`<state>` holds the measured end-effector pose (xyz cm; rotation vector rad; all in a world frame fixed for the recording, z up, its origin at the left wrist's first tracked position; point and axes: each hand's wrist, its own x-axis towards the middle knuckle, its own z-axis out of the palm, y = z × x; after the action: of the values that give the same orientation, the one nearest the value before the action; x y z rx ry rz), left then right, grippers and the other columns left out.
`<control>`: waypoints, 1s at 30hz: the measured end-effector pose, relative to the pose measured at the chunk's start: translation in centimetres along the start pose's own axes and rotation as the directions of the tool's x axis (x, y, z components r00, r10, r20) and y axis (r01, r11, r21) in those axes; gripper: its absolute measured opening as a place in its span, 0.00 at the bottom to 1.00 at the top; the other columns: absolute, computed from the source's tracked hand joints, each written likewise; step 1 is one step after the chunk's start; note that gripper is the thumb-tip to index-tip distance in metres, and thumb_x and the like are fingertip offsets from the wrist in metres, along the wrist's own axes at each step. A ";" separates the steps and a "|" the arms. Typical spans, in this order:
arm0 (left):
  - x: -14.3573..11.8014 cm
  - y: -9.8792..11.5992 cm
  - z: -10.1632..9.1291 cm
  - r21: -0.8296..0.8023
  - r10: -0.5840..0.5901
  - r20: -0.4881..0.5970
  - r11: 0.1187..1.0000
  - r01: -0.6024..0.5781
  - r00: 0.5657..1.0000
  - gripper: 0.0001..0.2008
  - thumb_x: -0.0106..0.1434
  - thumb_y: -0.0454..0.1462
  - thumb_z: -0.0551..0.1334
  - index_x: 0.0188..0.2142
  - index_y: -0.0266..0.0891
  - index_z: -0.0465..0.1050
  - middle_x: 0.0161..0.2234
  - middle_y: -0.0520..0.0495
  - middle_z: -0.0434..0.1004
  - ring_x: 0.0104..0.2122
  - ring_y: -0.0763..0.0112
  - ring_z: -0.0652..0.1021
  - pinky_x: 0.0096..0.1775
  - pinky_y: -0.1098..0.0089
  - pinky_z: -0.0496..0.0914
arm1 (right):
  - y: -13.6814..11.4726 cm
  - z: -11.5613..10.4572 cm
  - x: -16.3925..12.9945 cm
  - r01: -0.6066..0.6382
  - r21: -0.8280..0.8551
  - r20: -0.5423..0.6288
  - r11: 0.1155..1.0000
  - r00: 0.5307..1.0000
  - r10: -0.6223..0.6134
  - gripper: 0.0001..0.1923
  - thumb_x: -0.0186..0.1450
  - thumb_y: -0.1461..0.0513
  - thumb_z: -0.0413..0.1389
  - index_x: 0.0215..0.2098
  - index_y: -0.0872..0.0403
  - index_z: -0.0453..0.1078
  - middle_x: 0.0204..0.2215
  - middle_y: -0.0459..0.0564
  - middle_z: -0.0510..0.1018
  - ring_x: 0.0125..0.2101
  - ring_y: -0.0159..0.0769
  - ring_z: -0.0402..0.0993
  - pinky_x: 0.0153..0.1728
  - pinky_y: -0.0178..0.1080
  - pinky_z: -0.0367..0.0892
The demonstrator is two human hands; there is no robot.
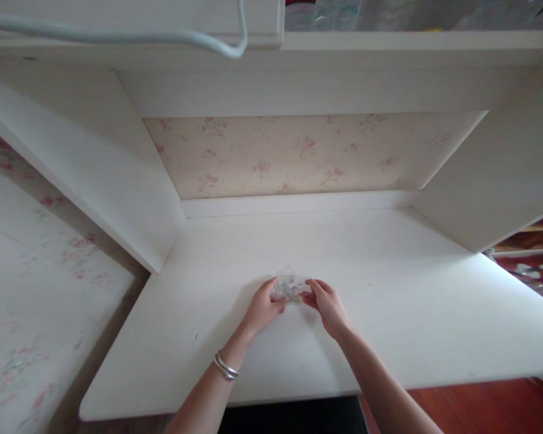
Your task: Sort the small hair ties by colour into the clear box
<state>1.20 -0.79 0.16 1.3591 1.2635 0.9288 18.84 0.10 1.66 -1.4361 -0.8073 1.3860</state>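
Note:
Between my two hands, just above the white desk top [416, 313], is a small clear plastic packet [290, 288] with small pale or shiny pieces inside; their kind is too small to make out. My left hand [266, 304] grips its left side, thumb along the near edge. On the right side, my right hand [324, 301] pinches the packet's edge between thumb and fingers. A silver bracelet [226, 366] circles my left wrist.
White side panels [104, 163] flank the desk, and a shelf [416, 41] with clear containers runs overhead. A white cable [117, 31] hangs across the upper left. Floral wallpaper [289, 157] covers the back. A dark object [294, 417] is below the desk's front edge.

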 end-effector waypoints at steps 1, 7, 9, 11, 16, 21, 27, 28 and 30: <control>0.0 0.1 -0.1 -0.031 -0.029 0.012 0.999 0.029 1.000 0.32 0.56 0.41 0.63 0.59 0.37 0.57 0.48 0.36 0.72 0.26 0.74 0.76 0.28 0.74 0.71 | 0.0 0.0 0.1 0.023 -0.085 -0.005 0.996 1.000 -0.024 0.17 0.58 0.51 0.53 0.36 0.55 0.71 0.28 0.50 0.76 0.29 0.35 0.75 0.24 0.33 0.70; -0.1 0.2 -0.4 -0.100 -0.025 0.059 0.994 0.031 0.998 0.39 0.50 0.38 0.69 0.60 0.41 0.56 0.53 0.35 0.68 0.33 0.65 0.79 0.34 0.68 0.73 | 0.3 -0.2 0.3 0.190 -0.499 0.006 0.846 0.976 -0.216 0.22 0.61 0.49 0.47 0.35 0.56 0.74 0.30 0.50 0.79 0.32 0.38 0.74 0.27 0.33 0.65; 0.0 -0.1 -0.3 -0.088 -0.014 0.048 0.996 0.018 0.999 0.39 0.49 0.38 0.69 0.60 0.41 0.56 0.55 0.34 0.66 0.34 0.64 0.79 0.36 0.66 0.74 | 0.5 -0.3 0.3 0.190 -0.601 0.036 0.776 0.977 -0.211 0.22 0.62 0.49 0.46 0.37 0.54 0.74 0.28 0.49 0.79 0.30 0.37 0.74 0.26 0.33 0.64; 0.0 -0.3 -0.2 -0.067 -0.002 0.041 0.998 0.004 0.999 0.39 0.50 0.38 0.69 0.59 0.39 0.57 0.53 0.34 0.68 0.34 0.62 0.79 0.37 0.64 0.74 | 0.5 -0.3 0.3 0.199 -0.695 0.061 0.691 0.974 -0.219 0.21 0.62 0.50 0.46 0.41 0.52 0.73 0.26 0.48 0.78 0.28 0.37 0.74 0.26 0.34 0.64; 0.0 -0.4 -0.1 -0.025 0.036 0.039 0.999 -0.035 0.999 0.38 0.50 0.39 0.68 0.59 0.35 0.59 0.45 0.35 0.75 0.34 0.62 0.79 0.37 0.63 0.74 | 0.2 0.0 0.1 0.302 -0.807 0.163 0.507 0.940 -0.300 0.20 0.65 0.54 0.44 0.50 0.49 0.69 0.31 0.48 0.79 0.33 0.37 0.75 0.33 0.35 0.65; -0.2 -0.1 -0.3 0.013 0.031 -0.002 0.999 -0.031 1.000 0.33 0.53 0.42 0.66 0.57 0.36 0.62 0.39 0.39 0.78 0.34 0.63 0.78 0.34 0.66 0.74 | 0.1 0.1 -0.1 0.353 -0.830 0.221 0.431 0.919 -0.327 0.22 0.66 0.56 0.42 0.52 0.50 0.68 0.40 0.52 0.78 0.41 0.39 0.74 0.39 0.37 0.65; 0.0 -0.4 -0.2 0.041 0.061 0.065 0.997 -0.064 0.996 0.31 0.56 0.41 0.63 0.59 0.39 0.60 0.51 0.39 0.70 0.27 0.73 0.77 0.30 0.71 0.74 | 0.2 -0.1 0.0 0.354 -0.834 0.264 0.423 0.930 -0.258 0.25 0.66 0.57 0.41 0.60 0.52 0.59 0.42 0.54 0.77 0.41 0.38 0.74 0.39 0.35 0.63; 0.1 -0.5 -0.2 0.042 0.067 0.070 0.997 -0.070 0.995 0.29 0.57 0.41 0.63 0.57 0.40 0.61 0.54 0.39 0.67 0.26 0.75 0.77 0.30 0.71 0.74 | 0.1 -0.1 0.0 0.351 -0.830 0.270 0.432 0.933 -0.240 0.25 0.66 0.57 0.41 0.60 0.51 0.58 0.41 0.54 0.77 0.40 0.38 0.74 0.38 0.35 0.63; 0.0 -0.6 0.0 0.035 0.068 0.068 0.997 -0.071 0.995 0.25 0.58 0.42 0.61 0.55 0.41 0.65 0.57 0.40 0.62 0.26 0.76 0.77 0.30 0.71 0.74 | 0.0 -0.2 0.2 0.341 -0.821 0.276 0.458 0.939 -0.204 0.25 0.66 0.55 0.41 0.60 0.50 0.58 0.37 0.52 0.78 0.37 0.37 0.74 0.35 0.33 0.62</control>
<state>1.08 -0.79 -0.38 1.4596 1.1943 0.9041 19.04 0.24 1.59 -1.8159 -1.9445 0.8003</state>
